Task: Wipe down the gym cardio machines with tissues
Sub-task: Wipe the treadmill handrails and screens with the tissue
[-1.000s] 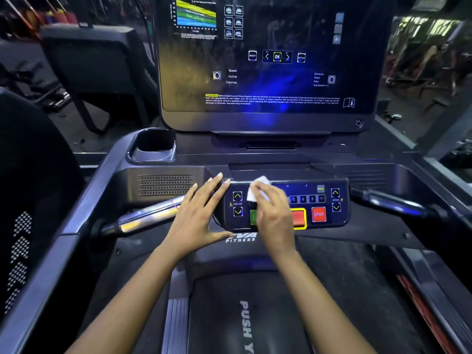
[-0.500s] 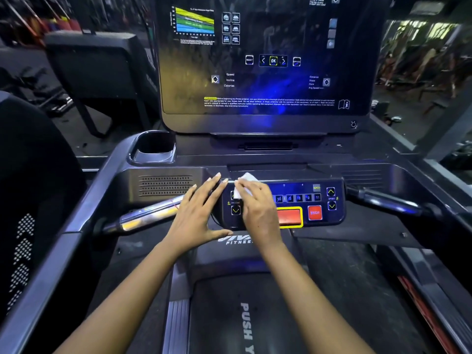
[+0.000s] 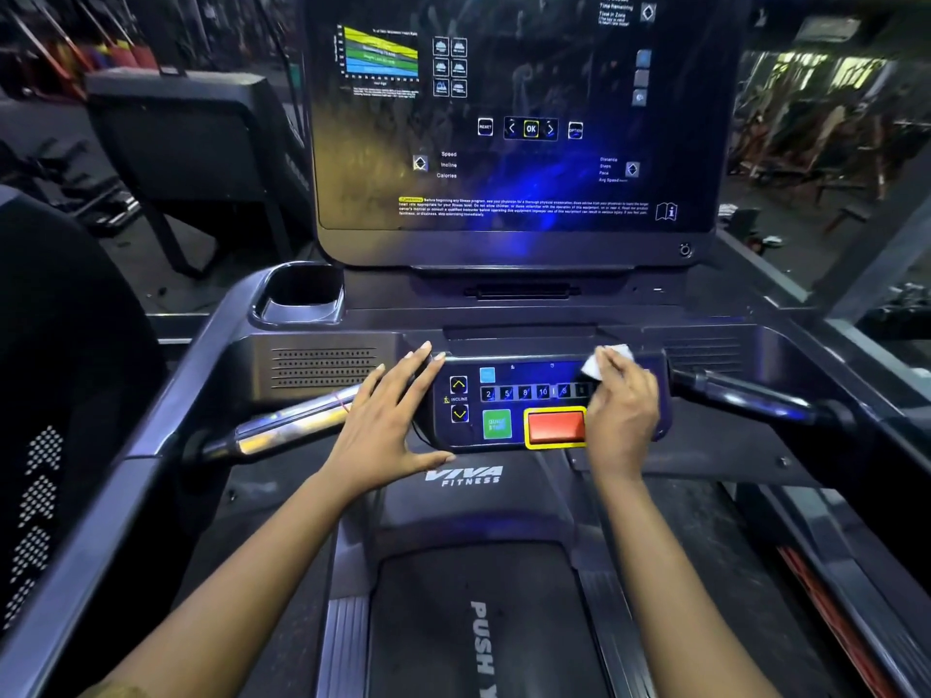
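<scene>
Tissue (image 3: 607,360), white and crumpled: pressed onto far right part of treadmill (image 3: 463,476) control panel (image 3: 524,372), just right of number keys (image 3: 514,392) 2, 5, 8, 10. Right hand (image 3: 622,415) on top of it, grip curled, fingertips pinching tissue against panel, palm hiding right end of red button (image 3: 554,426). Left hand (image 3: 388,425) flat at panel's left edge, grip spread and holding nothing, fingers straight, lying over inner end of left handlebar (image 3: 282,430). Green button (image 3: 496,424) just left of red one. Dark screen (image 3: 514,143) upright at far side; cup holder (image 3: 300,299) far left.
</scene>
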Motion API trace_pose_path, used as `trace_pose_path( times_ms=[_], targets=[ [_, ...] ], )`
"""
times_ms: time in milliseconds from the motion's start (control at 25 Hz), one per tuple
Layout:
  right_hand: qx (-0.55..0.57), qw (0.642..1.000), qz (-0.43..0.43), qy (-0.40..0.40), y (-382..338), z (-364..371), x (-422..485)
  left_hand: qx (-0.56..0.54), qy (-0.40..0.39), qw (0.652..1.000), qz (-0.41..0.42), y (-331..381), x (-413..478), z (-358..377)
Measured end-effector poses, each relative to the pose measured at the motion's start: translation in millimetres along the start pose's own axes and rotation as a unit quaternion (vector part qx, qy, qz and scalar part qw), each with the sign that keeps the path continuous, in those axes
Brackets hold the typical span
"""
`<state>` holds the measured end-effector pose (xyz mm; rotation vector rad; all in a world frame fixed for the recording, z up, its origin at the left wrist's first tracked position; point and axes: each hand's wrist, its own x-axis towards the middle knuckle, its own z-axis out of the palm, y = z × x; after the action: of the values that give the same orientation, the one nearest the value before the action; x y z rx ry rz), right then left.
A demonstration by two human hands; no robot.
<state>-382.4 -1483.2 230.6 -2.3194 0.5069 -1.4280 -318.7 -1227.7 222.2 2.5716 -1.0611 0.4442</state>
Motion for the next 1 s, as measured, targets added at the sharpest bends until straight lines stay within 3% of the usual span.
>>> trace_pose_path(
  times_ms=[120,240,560,800,1000],
  targets=[
    [0.07,0.991,-0.101,-0.055,-54.6,13.4,-35.4,-0.003,0.003,1.0,0.003,-0.2,0.6,0.8],
    [0.071,0.977,-0.174,-0.103,-75.2,22.4,-61.2,-0.008,0.007,1.0,0.003,-1.5,0.1,1.7],
    [-0.013,0.999,-0.038,-0.012,23.5,-14.1,-10.6,-0.003,0.002,1.0,0.005,-1.8,0.5,-0.1],
    [0.0,0.997,-0.067,-0.024,66.5,-25.3,29.6,-0.001,-0.002,1.0,0.009,-1.5,0.1,-0.2],
    [0.004,0.998,-0.062,-0.009,77.5,-38.9,-11.8,0.003,-0.002,1.0,0.007,-1.7,0.5,0.6]
  ],
)
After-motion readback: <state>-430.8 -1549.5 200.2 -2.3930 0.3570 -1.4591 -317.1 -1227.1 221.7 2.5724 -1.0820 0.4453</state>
